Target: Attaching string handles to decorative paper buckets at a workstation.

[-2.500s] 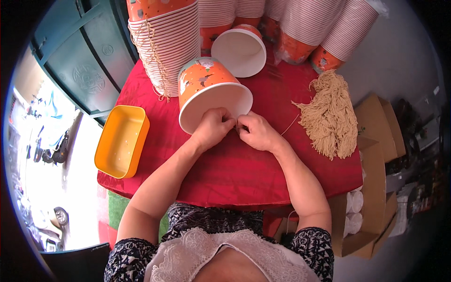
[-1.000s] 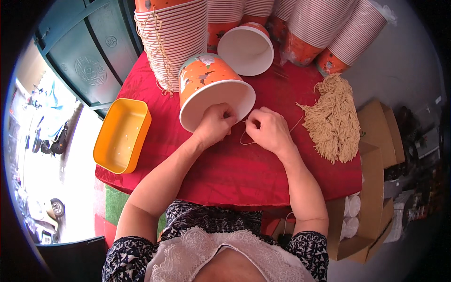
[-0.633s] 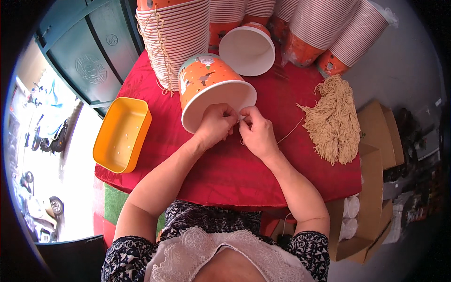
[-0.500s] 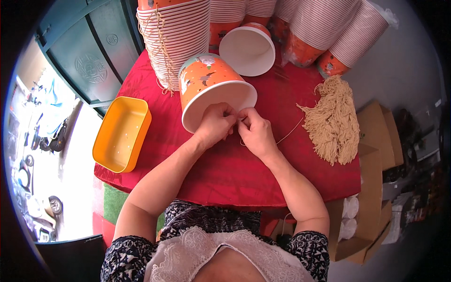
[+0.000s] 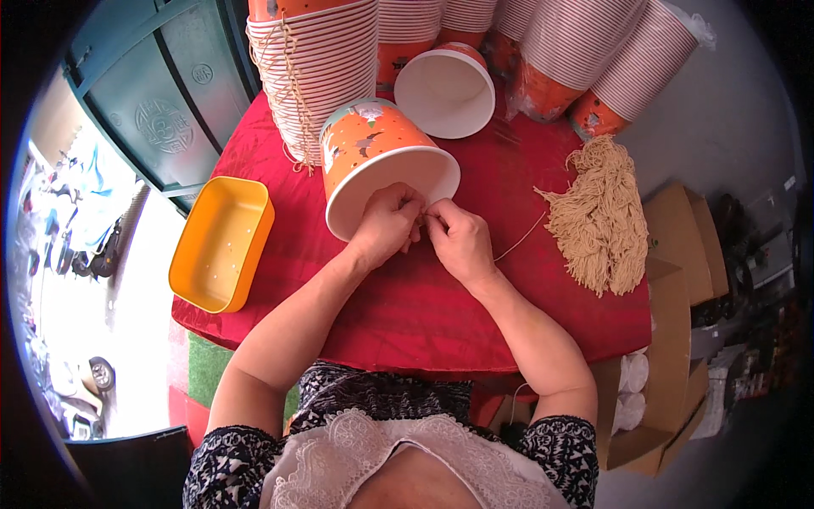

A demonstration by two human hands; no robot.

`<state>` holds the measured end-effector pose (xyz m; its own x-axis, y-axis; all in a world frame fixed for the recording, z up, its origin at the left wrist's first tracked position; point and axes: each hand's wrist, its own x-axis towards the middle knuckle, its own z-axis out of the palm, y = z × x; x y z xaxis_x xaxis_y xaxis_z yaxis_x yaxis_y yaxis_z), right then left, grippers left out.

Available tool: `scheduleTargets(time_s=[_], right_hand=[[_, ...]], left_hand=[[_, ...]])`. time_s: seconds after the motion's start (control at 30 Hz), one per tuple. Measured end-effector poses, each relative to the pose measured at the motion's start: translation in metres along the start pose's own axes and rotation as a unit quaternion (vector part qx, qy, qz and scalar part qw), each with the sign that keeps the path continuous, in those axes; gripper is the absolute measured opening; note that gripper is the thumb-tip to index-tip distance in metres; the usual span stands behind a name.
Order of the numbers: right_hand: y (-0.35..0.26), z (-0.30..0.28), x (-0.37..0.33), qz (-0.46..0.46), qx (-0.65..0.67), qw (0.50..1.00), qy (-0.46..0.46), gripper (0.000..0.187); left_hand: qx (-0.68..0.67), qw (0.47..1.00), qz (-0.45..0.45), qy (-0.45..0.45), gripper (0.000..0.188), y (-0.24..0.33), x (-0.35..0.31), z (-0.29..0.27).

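Note:
An orange paper bucket with a white rim lies tipped on the red-covered table, its open mouth toward me. In front of that mouth, overlapping the rim, is my left hand, its fingers closed in a pinch; the bit of cord between them is mostly hidden. My right hand meets it fingertip to fingertip, thumb and forefinger pinched on a thin beige cord. From behind that hand the cord runs right, toward a bundle of beige cords.
A yellow plastic tub sits at the table's left edge. Tall stacks of orange-and-white buckets line the back, the nearest hung with cord loops. Another bucket lies tipped behind mine. Cardboard boxes stand at the right.
My right hand has shifted very slightly, and the cord loop that hung below my fingers no longer shows. The bucket has moved a touch to the left.

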<state>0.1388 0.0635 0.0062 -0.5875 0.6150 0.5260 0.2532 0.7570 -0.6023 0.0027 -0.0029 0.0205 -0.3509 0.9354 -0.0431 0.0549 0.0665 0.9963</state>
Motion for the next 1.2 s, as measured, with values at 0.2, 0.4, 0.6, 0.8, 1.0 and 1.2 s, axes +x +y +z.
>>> scheduleTargets(time_s=[0.2,0.4,0.6,0.8,1.0,1.2], right_hand=[[0.001,0.0,0.0,-0.006,0.009,1.0,0.011,0.006],[0.002,0.0,0.0,0.006,0.006,1.0,0.0,0.006],[0.001,0.0,0.0,0.022,0.012,1.0,-0.009,0.007],[0.0,0.0,0.0,0.037,0.0,0.999,-0.015,0.009],[-0.002,0.0,0.0,0.02,-0.024,0.999,-0.012,0.01],[0.001,0.004,0.0,-0.021,-0.03,0.999,0.034,0.009]], left_hand=[[0.045,0.999,0.018,0.004,0.016,0.004,-0.003,0.001],[0.217,0.96,0.163,0.066,0.011,-0.012,0.001,-0.003],[0.289,0.945,0.145,0.047,0.014,-0.007,-0.002,-0.004],[0.294,0.939,0.171,0.046,0.011,-0.009,-0.003,-0.004],[0.285,0.944,0.163,0.032,0.012,-0.009,-0.003,-0.004],[0.267,0.952,0.144,0.027,0.012,-0.005,-0.005,-0.004]])
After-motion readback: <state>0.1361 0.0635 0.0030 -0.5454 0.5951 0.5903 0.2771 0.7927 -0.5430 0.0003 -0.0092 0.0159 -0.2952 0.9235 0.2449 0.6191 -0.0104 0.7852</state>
